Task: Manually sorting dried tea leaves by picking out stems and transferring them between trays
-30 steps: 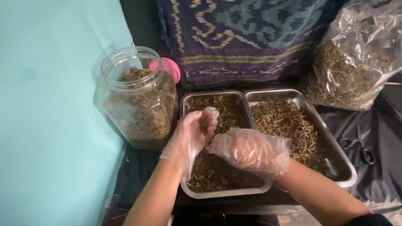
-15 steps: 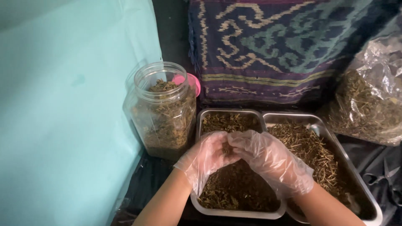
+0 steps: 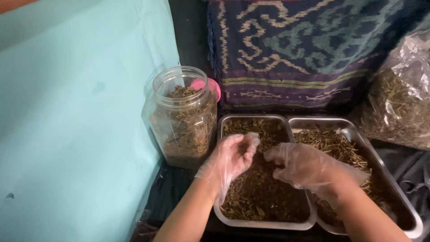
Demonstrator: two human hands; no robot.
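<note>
Head view. We saw two gloved hands over the left steel tray [image 3: 233, 219], which held dark, finely crumbled dried herb [image 3: 264, 192]. Both hands wore thin, clear plastic gloves that hung loose at the wrists.

The left hand [image 3: 233, 159] was raised just above the herb, palm turned toward the right, fingers curled inward with the tips drawn close together. We could not tell whether a pinch of herb sat between them. The right hand [image 3: 304, 168] lay across the seam between the two trays, its fingers bent and pointing left, their tips down at the crumbled herb. We could not tell whether it grasped anything. The two hands were near each other but apart.

The right steel tray [image 3: 358, 134] stood touching the left one and held coarser, paler stems [image 3: 331, 143].

Just left of the trays stood a clear plastic jar [image 3: 183, 121], open, upright, filled most of the way with the same kind of dried plant matter. A pink lid [image 3: 210, 87] showed behind its rim. A clear bag of dried herb [image 3: 398, 103] slumped at the far right. A patterned woven cloth [image 3: 313, 49] hung behind the trays, and a teal sheet [image 3: 76, 125] covered the left side.
</note>
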